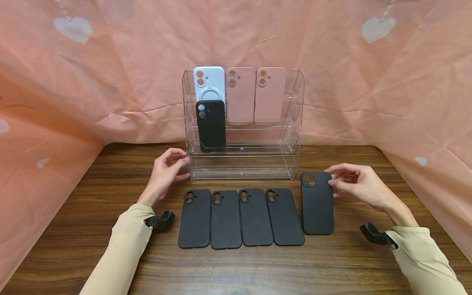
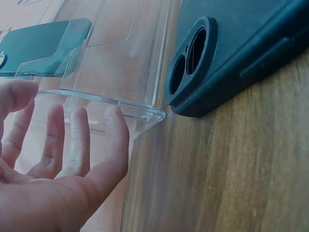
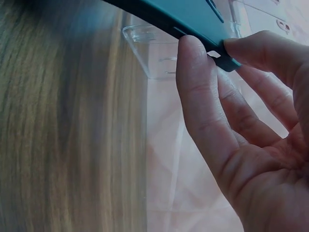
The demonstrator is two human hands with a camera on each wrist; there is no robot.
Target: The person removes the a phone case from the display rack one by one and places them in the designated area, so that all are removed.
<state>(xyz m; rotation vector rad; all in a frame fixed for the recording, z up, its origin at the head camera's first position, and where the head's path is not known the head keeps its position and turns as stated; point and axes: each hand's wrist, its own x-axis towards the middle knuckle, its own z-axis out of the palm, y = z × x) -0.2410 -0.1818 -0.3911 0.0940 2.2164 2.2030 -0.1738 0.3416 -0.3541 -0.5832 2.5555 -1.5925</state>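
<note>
My right hand (image 1: 363,186) pinches a black phone case (image 1: 317,205) by its upper right corner, thumb on one face and fingers on the other. The right wrist view shows that case (image 3: 188,19) edge-on between thumb and fingers. At the lower left side of a clear acrylic display rack (image 1: 241,174), my left hand (image 1: 167,170) has its fingertips against the side panel. In the left wrist view its fingers (image 2: 79,140) are loosely bent along the rack's edge, holding nothing loose. Several black cases lie in a row before the rack, the leftmost one (image 1: 195,221) nearest my left hand.
On the rack's top tier stand a white case (image 1: 209,80) with a ring and two pink cases (image 1: 241,102). A black case (image 1: 212,127) stands one tier lower, in front of the white one. Pink cloth (image 1: 155,61) surrounds the wooden table (image 1: 236,270) at the back and sides.
</note>
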